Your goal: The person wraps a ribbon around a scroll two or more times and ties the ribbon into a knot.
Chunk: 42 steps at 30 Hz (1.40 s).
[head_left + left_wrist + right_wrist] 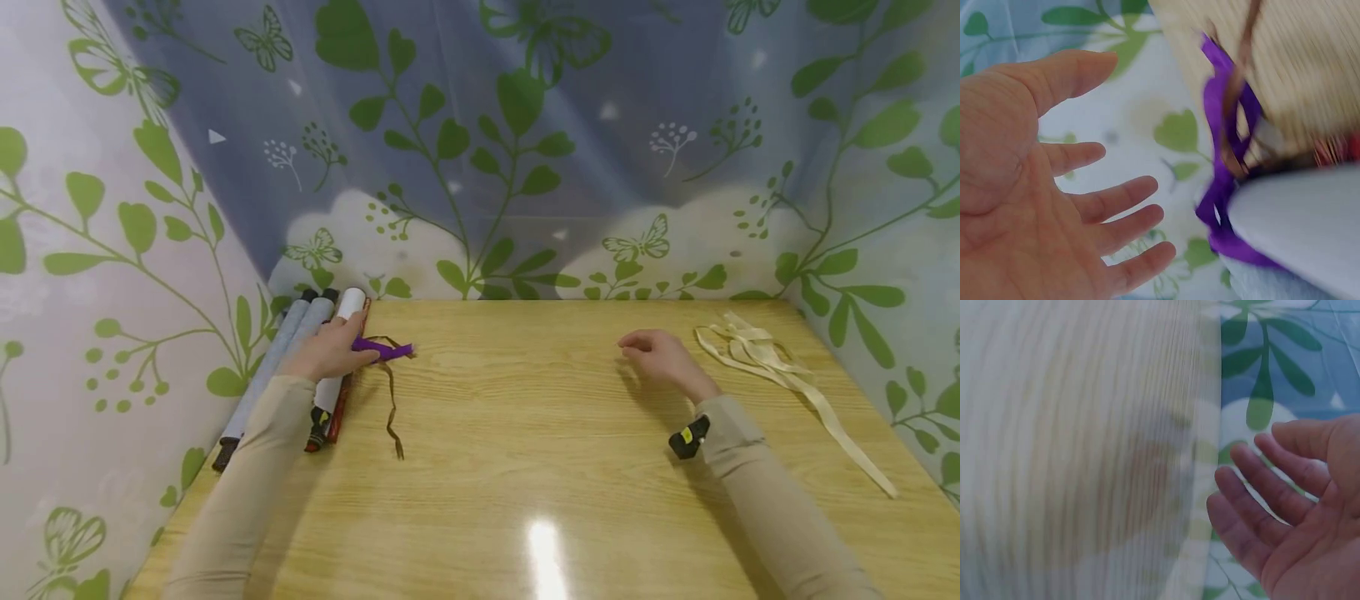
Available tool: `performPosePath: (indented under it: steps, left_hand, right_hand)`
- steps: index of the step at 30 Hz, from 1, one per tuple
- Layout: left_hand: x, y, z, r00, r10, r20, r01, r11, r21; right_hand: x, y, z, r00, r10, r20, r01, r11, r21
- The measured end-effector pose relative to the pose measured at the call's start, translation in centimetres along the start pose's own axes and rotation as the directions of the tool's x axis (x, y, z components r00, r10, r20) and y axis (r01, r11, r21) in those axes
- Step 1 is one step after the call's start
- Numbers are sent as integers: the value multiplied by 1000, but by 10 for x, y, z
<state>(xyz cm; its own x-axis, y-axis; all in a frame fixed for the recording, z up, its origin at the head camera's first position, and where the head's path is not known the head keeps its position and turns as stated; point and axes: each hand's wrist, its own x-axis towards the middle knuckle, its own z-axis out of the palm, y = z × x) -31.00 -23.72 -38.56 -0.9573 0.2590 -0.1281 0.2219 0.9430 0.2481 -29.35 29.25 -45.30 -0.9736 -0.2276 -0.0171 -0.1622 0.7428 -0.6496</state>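
- The purple ribbon [396, 350] is lying at the left of the scene, by the far half of the rolls; in the left wrist view it is looping around the end of the white roll [352, 304].
- My left hand [330, 346] is hovering over that roll, close to the ribbon; in the left wrist view my fingers are spreading, nearly straight, thumb well away, with a gap between them and the ribbon.
- A thin brown cord [391, 408] is trailing from beside the ribbon toward the near side of the table [510, 392].
- A red roll [341, 412] is resting just right of the white one, and two blue-grey rolls [264, 371] are lying to its left, partly behind my arm.
- My right hand [660, 358] is hanging above the table, right of its middle; my fingers are bending gently, with narrow gaps between them and my palm free.
- A cream ribbon [750, 335] is lying loosely heaped to the right of that hand, one tail stretching toward the near right.
- A black device [688, 437] is sitting at my right wrist, by my beige sleeve [772, 483].
- Cloth [637, 167] with green leaves and butterflies is hanging along the far, left and right sides.
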Motion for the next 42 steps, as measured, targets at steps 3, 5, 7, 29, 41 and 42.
performPosePath:
  steps: [3,5,7,29,41,42]
  left_hand:
    - [2,14,4,999,33,-29,-34,999,-34]
    - [4,23,8,996,61,-60,-63,997,-38]
    - [5,30,11,992,87,-94,-90,995,-37]
    - [29,99,65,967,197,-159,-216,970,-112]
    - [36,126,80,971,204,-122,-228,946,-231]
    - [36,128,81,970,212,-122,-236,941,-242]
  right_hand:
    - [-2,4,-6,999,17,-29,-20,996,-84]
    - [-3,6,-10,999,28,-36,-32,991,-133]
    - [-5,9,-12,998,42,-43,-49,979,-198]
    - [-27,63,-47,968,207,-140,-247,877,-411]
    - [-29,69,-53,967,203,-155,-250,874,-417]
    - [-29,67,-53,969,190,-160,-241,876,-419]
